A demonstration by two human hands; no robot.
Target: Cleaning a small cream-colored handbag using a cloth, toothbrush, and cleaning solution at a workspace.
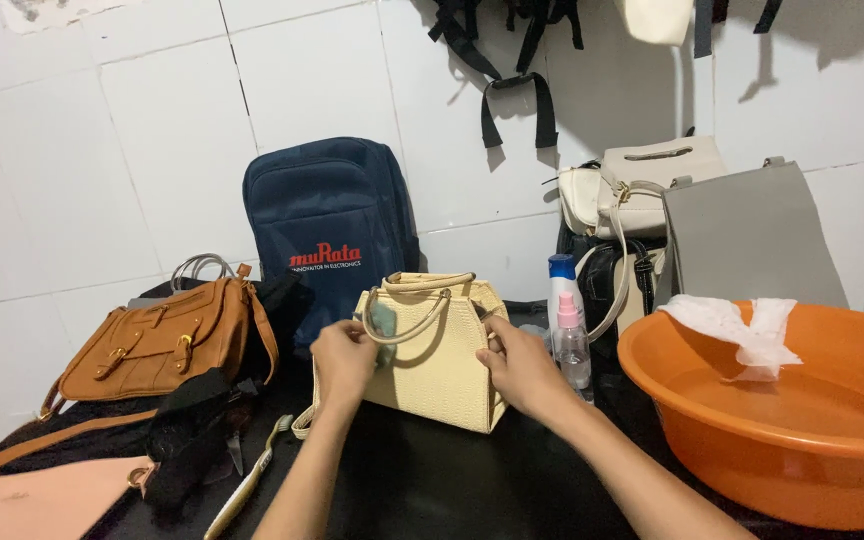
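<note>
A small cream handbag (442,370) with two loop handles stands upright on the dark table in the middle. My left hand (344,360) is at its left side, fingers closed on a small grey-green piece, perhaps a cloth or sponge, pressed against the bag near the handle. My right hand (520,368) grips the bag's right edge and steadies it.
A navy backpack (330,230) leans on the tiled wall behind. A tan satchel (157,345) and black bags lie at left, with a toothbrush (247,480) near the front. Spray bottles (567,325) stand right of the handbag. An orange basin (752,460) of water holds a white cloth (737,325).
</note>
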